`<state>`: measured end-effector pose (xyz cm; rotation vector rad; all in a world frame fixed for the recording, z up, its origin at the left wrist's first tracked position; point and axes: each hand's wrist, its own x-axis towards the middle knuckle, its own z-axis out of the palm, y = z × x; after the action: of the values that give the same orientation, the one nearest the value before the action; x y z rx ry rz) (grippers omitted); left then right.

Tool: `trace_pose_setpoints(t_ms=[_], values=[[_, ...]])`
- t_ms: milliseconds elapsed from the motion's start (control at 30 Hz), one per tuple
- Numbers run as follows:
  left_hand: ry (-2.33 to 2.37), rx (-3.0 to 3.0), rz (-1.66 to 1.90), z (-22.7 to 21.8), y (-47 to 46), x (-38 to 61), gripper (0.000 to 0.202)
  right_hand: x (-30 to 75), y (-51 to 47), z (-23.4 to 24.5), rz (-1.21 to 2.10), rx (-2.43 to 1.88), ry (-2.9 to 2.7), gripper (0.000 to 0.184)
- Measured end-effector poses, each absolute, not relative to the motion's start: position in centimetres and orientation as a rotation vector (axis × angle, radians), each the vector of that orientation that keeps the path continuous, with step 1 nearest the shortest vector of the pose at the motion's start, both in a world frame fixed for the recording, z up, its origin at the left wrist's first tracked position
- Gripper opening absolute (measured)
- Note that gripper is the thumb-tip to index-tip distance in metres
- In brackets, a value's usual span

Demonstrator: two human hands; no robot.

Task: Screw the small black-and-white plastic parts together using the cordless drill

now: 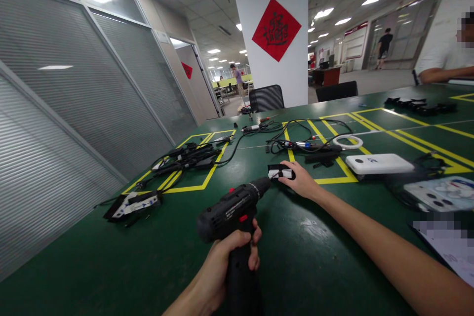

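Note:
A black cordless drill (pixel 231 210) with red buttons is gripped round its handle by my left hand (pixel 231 256). Its chuck points away and to the right. Just beyond the chuck, a small black-and-white part (pixel 280 173) rests on the green table (pixel 177 256). My right hand (pixel 298 180) has its fingers closed over the right end of that part. The drill's tip reaches the part's left side; whether it touches a screw there is too small to tell.
Black cables and tools (pixel 192 155) lie at the left, near a black-and-white bracket (pixel 135 205). To the right are a white ring (pixel 348 142), a white power bank (pixel 379 164) and a phone (pixel 440 192). Another person (pixel 444 59) sits at the far right.

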<state>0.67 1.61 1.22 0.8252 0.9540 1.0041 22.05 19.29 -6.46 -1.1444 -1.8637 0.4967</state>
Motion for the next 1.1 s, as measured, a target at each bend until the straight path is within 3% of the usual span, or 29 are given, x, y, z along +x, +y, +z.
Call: trace_pose_setpoints(t_ms=[1100], values=[[0.962,0.806,1.023,1.57,1.62,0.93,0.017,21.92,19.15,-6.22,0.490,-1.143,-1.861,0.045]])
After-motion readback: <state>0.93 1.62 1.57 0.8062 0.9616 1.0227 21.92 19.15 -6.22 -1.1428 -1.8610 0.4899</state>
